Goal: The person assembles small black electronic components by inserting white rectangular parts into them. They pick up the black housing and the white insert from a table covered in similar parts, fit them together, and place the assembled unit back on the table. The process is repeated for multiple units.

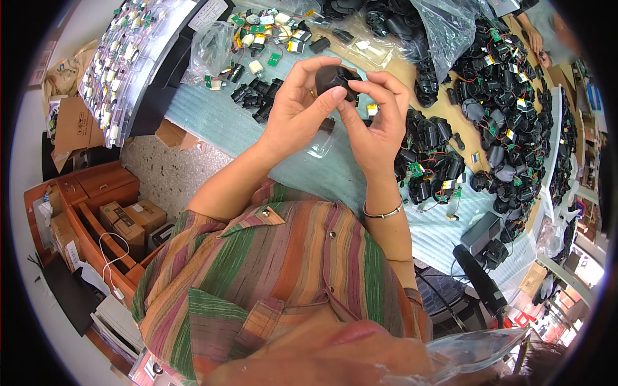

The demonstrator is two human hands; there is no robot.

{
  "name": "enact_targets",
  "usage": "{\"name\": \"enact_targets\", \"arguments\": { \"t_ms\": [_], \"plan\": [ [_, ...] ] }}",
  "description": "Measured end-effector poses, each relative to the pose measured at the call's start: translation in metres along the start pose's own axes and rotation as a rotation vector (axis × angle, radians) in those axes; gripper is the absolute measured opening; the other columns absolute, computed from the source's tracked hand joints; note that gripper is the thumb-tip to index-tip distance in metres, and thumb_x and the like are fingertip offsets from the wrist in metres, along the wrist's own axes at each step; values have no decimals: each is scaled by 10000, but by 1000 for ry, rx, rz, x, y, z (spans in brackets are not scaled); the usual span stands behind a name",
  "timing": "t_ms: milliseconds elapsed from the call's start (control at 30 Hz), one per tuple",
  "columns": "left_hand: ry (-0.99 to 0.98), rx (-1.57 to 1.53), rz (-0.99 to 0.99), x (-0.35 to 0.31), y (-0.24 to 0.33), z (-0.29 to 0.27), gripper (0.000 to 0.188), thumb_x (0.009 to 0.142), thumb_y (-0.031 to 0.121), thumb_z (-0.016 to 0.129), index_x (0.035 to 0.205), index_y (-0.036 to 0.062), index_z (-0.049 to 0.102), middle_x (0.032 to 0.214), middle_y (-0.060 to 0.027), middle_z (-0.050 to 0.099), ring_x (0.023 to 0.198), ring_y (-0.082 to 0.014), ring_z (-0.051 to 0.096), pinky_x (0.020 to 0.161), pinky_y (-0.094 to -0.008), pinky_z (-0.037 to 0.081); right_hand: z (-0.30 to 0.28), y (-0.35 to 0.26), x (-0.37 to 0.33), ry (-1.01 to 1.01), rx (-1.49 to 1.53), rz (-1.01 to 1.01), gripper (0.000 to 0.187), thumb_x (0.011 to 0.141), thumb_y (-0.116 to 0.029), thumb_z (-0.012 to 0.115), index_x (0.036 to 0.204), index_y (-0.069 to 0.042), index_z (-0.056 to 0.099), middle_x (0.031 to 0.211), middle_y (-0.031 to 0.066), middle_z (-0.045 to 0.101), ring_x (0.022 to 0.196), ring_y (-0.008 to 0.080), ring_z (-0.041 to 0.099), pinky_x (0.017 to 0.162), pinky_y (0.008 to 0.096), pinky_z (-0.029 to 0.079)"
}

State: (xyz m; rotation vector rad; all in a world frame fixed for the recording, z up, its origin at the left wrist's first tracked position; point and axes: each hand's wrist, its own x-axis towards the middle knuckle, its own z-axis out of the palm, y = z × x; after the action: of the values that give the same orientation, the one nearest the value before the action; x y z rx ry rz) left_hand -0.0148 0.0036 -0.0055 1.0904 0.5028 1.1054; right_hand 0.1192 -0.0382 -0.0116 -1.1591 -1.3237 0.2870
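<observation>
Above the middle of the table I hold a rounded black plastic housing [333,77] between both hands. My left hand [297,106] is closed around its left side, the thumb pressed on its front. My right hand [378,122] grips the right side with thumb and bent fingers. What exactly the housing belongs to cannot be made out. Below my hands a small clear plastic piece [319,145] lies on the pale foam sheet [309,175]. To the left of my left hand is a heap of small black plastic parts [256,98].
Green circuit boards with wires and batteries [273,32] lie at the far left beside a clear bag [211,53]. A tall black-edged tray [168,67] holds many more. Wired black housings [502,128] pile up on the right. Another person's hand [534,42] shows at far right.
</observation>
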Motion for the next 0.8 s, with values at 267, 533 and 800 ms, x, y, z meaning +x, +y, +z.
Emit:
{"name": "enact_targets", "arguments": {
  "t_ms": [267,533,800],
  "plan": [
    [-52,102,99,0,3,-7,394,938,-17,639,1297,-9,477,1180,-94,619,1067,-121,593,926,-278,488,2,-1,0,3,280,158,364,744,-44,837,1090,-56,725,1160,104,649,1087,219,613,910,328,510],
    [-6,62,53,-7,-1,-7,404,940,-25,630,1306,-10,457,1186,-104,615,1072,-131,598,910,-274,509,1,-3,-3,6,4,-26,339,718,-35,836,1045,-89,763,1085,69,685,995,217,636,858,304,523],
    [26,-150,-118,-7,2,-3,390,1015,97,559,1375,26,427,1215,-76,594,1068,-135,602,905,-295,532,-2,-1,0,22,19,-15,390,738,-116,844,1109,-89,727,1130,85,661,985,224,597,844,332,501]
  ]
}}
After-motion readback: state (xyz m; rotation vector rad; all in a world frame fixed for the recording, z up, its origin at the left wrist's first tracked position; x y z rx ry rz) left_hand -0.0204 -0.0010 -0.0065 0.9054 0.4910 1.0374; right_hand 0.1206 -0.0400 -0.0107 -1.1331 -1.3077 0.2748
